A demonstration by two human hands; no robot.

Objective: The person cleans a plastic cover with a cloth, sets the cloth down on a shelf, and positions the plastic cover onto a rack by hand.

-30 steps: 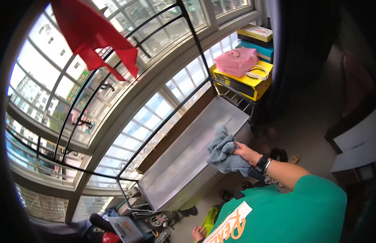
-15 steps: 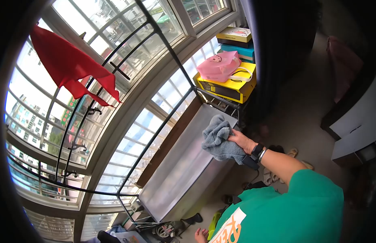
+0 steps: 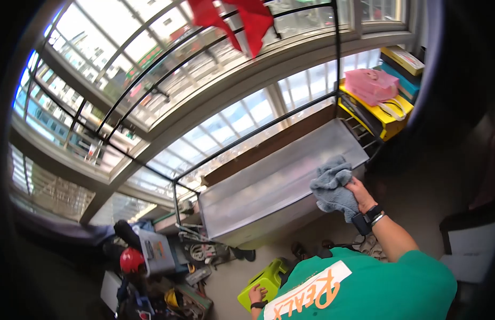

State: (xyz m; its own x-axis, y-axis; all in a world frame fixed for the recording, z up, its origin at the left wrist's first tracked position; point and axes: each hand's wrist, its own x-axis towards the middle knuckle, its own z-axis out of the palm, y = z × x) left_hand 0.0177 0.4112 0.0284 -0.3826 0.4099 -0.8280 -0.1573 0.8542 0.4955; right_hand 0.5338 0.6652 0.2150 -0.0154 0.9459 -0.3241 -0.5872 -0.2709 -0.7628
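Note:
A bunched grey cloth [image 3: 335, 186] hangs from my right hand [image 3: 363, 196], whose fingers are closed on it. The cloth is over the front edge of a long, low bench-like box with a shiny grey top [image 3: 279, 170]; whether it touches the box I cannot tell. My left hand [image 3: 257, 293] is low beside my body, close to a lime-green plastic stool [image 3: 266, 281]. Its fingers look loosely spread and nothing shows in them.
Yellow box [image 3: 389, 120] with a pink bag [image 3: 371, 85] stands at the box's far right end. A black metal frame [image 3: 258, 125] runs along the windows. Red cloth [image 3: 253, 21] hangs above. Red helmet [image 3: 132, 260] and a grey bin [image 3: 156, 253] lie lower left.
My view has turned left, so the window, frame and box appear shifted right. More of the green stool and clutter shows. The grey cloth stays in my right hand.

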